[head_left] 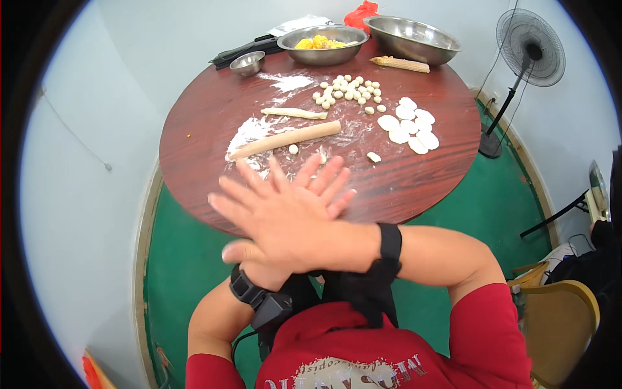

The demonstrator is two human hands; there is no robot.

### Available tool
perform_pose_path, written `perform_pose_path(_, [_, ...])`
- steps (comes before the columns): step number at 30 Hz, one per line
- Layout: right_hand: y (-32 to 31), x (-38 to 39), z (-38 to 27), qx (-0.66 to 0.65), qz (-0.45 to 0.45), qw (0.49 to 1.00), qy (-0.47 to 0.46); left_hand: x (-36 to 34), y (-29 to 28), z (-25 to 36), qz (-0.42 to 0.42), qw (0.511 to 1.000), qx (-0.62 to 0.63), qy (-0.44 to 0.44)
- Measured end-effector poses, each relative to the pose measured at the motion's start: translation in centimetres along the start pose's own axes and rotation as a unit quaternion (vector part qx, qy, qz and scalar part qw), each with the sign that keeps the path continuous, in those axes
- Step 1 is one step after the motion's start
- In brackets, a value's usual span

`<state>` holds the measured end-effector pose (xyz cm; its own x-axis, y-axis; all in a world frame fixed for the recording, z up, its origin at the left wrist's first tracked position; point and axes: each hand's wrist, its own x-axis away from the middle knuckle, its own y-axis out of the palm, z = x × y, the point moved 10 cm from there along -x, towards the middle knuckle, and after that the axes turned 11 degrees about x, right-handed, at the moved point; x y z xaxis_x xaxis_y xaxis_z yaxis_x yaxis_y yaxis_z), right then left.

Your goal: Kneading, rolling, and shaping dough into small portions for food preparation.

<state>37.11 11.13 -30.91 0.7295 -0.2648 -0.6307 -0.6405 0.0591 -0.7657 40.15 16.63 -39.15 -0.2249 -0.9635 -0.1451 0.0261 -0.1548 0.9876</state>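
Observation:
My right hand (275,220) lies crossed over my left hand (321,188), both with fingers stretched and apart; neither holds anything. My left palm is largely hidden. Just beyond my fingertips on the round wooden table (194,175) lie a long wooden rolling pin (285,139), a small dough ball (293,149) and a dusting of white flour (249,126). Farther back are a thin dough roll (291,112) and several small dough balls (350,89). Flat round dough wrappers (418,141) sit at the right, near a small dough scrap (374,157).
At the back stand a small steel bowl (247,63), a bowl of yellow filling (321,43), a large bowl (411,42), a corn-cob-like stick (398,63) and a red bag (359,16). A standing fan (531,48) and a chair (564,311) are at the right.

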Motion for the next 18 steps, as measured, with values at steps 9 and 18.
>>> perform_pose_path(9, [-0.6, 1.8, 3.3, 0.095, -0.055, 0.993, 0.052, 2.2, 3.4, 4.0, -0.394, 0.843, -0.052, 0.362])
perform_pose_path(18, [0.3, -0.8, 9.5, 0.162, -0.033, 0.982, 0.086, 0.3, -0.8, 0.3, 0.06, 0.998, 0.012, -0.015])
